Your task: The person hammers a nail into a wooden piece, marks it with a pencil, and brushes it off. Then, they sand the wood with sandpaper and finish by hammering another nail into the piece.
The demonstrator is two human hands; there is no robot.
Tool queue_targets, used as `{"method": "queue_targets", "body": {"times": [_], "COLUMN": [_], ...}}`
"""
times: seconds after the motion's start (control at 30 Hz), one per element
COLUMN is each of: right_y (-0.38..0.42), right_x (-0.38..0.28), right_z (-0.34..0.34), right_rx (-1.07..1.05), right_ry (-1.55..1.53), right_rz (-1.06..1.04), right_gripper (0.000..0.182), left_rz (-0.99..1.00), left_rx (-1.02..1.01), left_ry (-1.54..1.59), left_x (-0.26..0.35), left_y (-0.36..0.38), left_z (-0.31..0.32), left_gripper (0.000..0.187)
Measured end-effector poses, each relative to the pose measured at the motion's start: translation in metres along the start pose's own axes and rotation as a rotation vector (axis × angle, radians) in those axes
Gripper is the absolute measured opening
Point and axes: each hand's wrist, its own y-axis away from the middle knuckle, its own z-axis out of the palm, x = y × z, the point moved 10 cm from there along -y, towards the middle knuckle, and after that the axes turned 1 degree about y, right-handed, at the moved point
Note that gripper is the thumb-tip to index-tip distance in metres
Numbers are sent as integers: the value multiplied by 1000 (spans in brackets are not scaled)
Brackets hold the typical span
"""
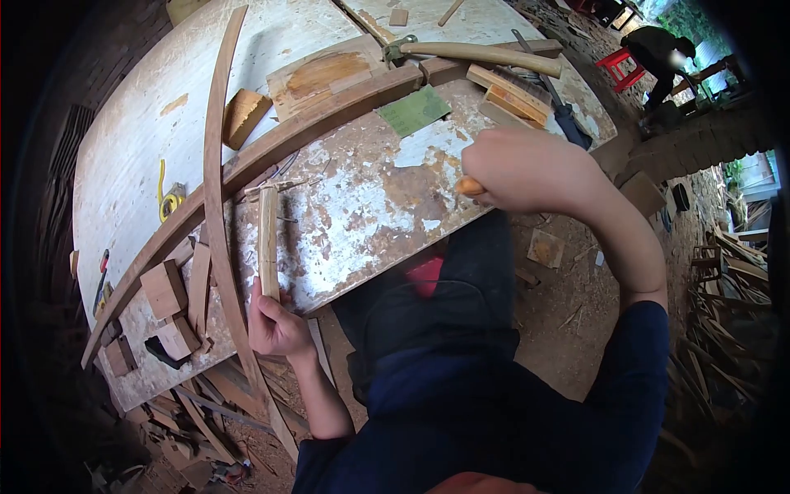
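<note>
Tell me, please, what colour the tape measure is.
The tape measure is mainly yellow, showing best in the head view.

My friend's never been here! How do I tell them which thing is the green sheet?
Find the big worn table, then the long curved beam lying across it. On its near side, between the hammer and the right hand, lies the green sheet. It's flat and green, unlike the thick brown blocks beside it.

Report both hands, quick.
Left hand: closed on the near end of a wooden bar.
Right hand: closed around an orange-brown handle; what it belongs to cannot be told.
</note>
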Motion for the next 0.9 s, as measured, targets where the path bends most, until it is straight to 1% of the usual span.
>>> {"method": "queue_targets", "body": {"times": [0.07,0.17,0.23,0.27,0.37,0.43,0.47,0.57,0.67,0.77,0.87,0.9], "right_y": [-15,-56,-53,-54,-99,-88,-83,-100,-94,-100,-96,-94], "right_x": [-42,-60,-88,-100,-129,-140,-147,-170,-165,-181,-168,-168], "right_z": [-14,21,1,-6,38,19,13,17,16,20,35,36], "right_rx": [69,-117,-75,-55,-161,-2,76,-21,133,49,23,8], "right_ry": [-133,10,66,92,-216,79,224,-251,158,-240,81,-6], "right_rz": [-137,-149,-140,-138,-261,-340,-380,-513,-437,-559,-421,-437], "right_gripper": [31,26,26,27,20,22,23,20,18,20,22,20], "left_rz": [-15,-2,24,6,-83,-175,-180,-210,-277,-315,-309,-308], "left_rx": [-17,-7,-5,9,34,35,43,61,82,114,114,113], "left_ry": [-2,4,3,4,27,65,67,96,143,147,177,182], "left_x": [-2,2,4,3,-4,-14,-14,-17,-26,-26,-25,-27], "left_y": [1,1,0,-1,0,1,1,0,0,0,0,1], "left_z": [-1,1,1,0,-4,-8,-10,-13,-16,-16,-15,-15], "left_gripper": [34,36,36,36,37,36,37,38,40,40,40,40]}}
